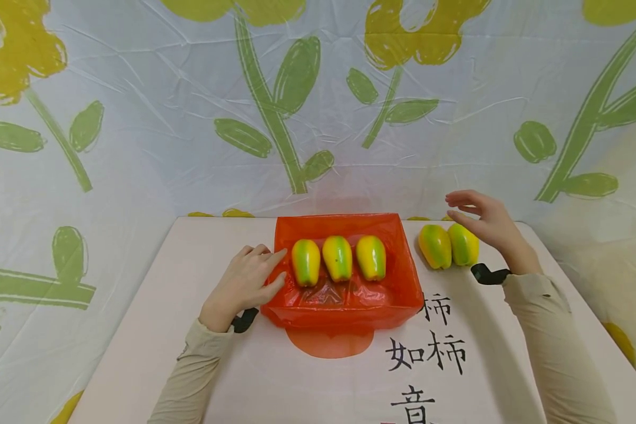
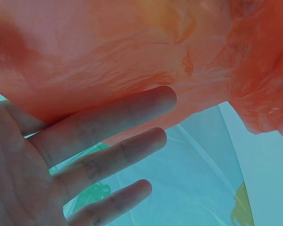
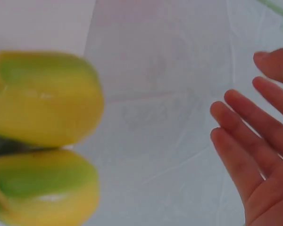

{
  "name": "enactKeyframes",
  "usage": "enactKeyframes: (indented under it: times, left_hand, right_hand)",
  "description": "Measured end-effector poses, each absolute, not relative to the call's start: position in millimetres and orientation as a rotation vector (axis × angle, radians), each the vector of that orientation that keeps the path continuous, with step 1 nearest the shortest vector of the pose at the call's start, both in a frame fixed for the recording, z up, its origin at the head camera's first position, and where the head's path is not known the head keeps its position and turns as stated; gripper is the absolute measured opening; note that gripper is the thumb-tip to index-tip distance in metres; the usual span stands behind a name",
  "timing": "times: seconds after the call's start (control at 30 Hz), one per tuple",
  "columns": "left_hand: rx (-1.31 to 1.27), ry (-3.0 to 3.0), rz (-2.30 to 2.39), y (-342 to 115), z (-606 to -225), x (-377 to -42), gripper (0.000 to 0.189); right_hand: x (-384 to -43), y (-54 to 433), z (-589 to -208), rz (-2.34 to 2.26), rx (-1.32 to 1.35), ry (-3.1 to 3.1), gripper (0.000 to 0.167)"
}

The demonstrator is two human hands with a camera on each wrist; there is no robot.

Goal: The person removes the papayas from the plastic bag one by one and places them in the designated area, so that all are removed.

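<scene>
A red plastic bag (image 1: 344,318), spread into a box shape, lies with its mouth up in the middle of the table. Three yellow-and-green papayas (image 1: 337,259) sit in a row inside it. My left hand (image 1: 246,282) is at the bag's left side, its fingertips right at the rim. In the left wrist view its fingers (image 2: 118,113) are extended along the thin red film. My right hand (image 1: 484,221) hovers by two more papayas (image 1: 434,246) on the table to the right of the bag. In the right wrist view its fingers (image 3: 247,127) are spread and hold nothing.
The table (image 1: 180,277) has a pale cover with black Chinese characters (image 1: 426,353) and an orange-red shape in front of the bag. A wall sheet (image 1: 153,118) printed with yellow flowers hangs close behind the table's back edge.
</scene>
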State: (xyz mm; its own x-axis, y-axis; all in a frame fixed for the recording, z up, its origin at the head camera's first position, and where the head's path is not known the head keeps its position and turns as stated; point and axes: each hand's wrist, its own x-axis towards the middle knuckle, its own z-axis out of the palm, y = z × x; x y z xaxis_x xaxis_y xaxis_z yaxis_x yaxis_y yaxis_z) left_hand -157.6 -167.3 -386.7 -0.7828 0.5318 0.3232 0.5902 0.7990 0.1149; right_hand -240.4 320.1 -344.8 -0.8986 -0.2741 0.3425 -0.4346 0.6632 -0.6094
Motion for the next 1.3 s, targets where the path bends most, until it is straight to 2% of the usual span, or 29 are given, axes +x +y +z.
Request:
enactKeyframes:
  times: [0.17, 0.43, 0.9, 1.3]
  left_hand:
    - [-0.867, -2.718, -0.304, -166.7, -386.5, -157.5, 0.045]
    - [-0.866, -2.722, -0.310, -166.3, -386.6, -157.4, 0.046]
    - [-0.865, -2.718, -0.311, -167.3, -387.3, -159.0, 0.045]
    - [-0.867, -2.725, -0.306, -166.9, -386.2, -158.2, 0.045]
  right_hand:
    - [-235.4, 302.0, -334.1, 1.051, 0.545, -2.666, 0.029]
    - [-226.3, 271.8, -315.3, 1.058, 0.584, -2.657, 0.025]
    - [-219.8, 223.8, -296.0, 0.974, 0.861, -2.684, 0.020]
    - [-222.5, 187.0, -294.1, 0.813, 0.993, -2.830, 0.019]
